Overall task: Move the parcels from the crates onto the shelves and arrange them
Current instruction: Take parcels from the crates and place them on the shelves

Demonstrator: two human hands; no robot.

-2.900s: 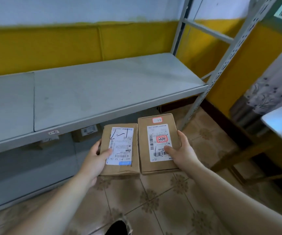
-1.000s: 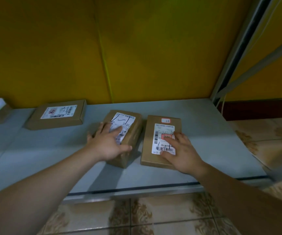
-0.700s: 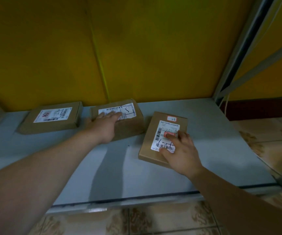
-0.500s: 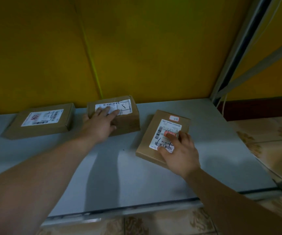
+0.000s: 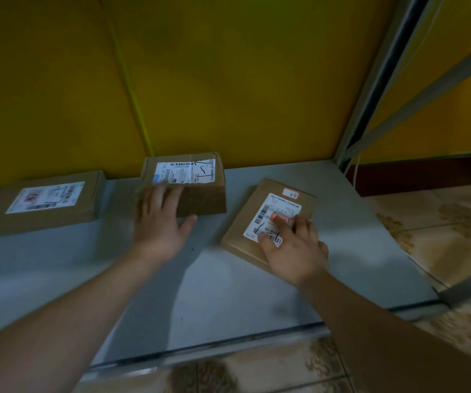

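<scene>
Three brown cardboard parcels with white labels lie on the grey shelf [image 5: 228, 293]. The left parcel [image 5: 44, 204] lies flat by the yellow wall. The middle parcel [image 5: 197, 181] is thicker and stands against the wall; my left hand [image 5: 160, 222] rests with straight fingers against its front left side. The right parcel [image 5: 268, 214] is flat and turned at an angle; my right hand [image 5: 293, 248] presses on its label with straight fingers.
A yellow wall [image 5: 228, 80] closes the back of the shelf. A grey metal upright [image 5: 376, 89] and a slanted brace stand at the right end. Brown patterned floor tiles [image 5: 441, 231] show to the right and below the shelf's front edge.
My left hand has pushed the middle parcel back against the wall and slid toward its front. My right hand has turned the right parcel slightly and stays on its label.
</scene>
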